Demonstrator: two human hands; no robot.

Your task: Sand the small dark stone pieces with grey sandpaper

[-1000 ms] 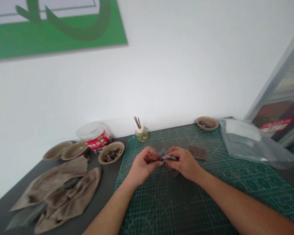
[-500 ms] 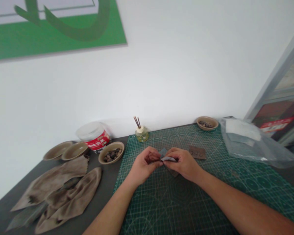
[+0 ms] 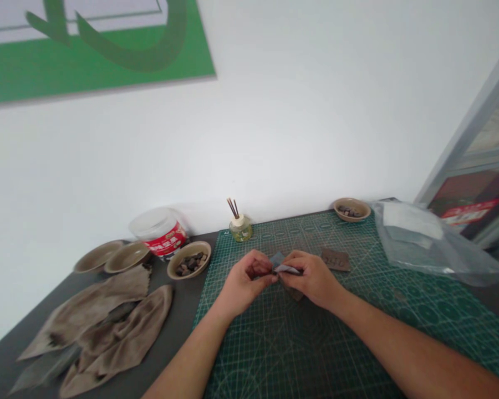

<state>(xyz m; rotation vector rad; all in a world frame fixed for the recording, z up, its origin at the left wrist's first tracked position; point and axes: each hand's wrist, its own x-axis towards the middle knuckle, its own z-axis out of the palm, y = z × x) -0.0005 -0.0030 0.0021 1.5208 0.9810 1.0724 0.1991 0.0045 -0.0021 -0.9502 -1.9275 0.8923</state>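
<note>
Above the green cutting mat [image 3: 266, 354], my two hands meet. My right hand [image 3: 311, 277] is closed on a small folded grey-blue sheet [image 3: 289, 270], one flap standing up between the hands. My left hand [image 3: 246, 280] is closed in a pinch, thumb against fingers, touching the sheet's edge; whatever sits in its fingertips is too small and hidden to name. Under my hands lies a brown piece [image 3: 295, 293], partly covered. Just beyond my right hand, a flat brown rectangle [image 3: 336, 259] with dark printed marks, like a piece of sandpaper, rests on the mat.
Left of the mat are a bowl of small stones [image 3: 190, 260], two more bowls [image 3: 97, 257], a lidded plastic tub [image 3: 162, 233] and crumpled brown cloths [image 3: 120, 338]. A reed diffuser [image 3: 241, 228] stands by the wall. At right sit another stone bowl [image 3: 352, 209] and a clear plastic bag [image 3: 432, 244].
Both hands stay nearly in place, with only slight finger movement around the folded sheet. Nothing else has visibly moved.
</note>
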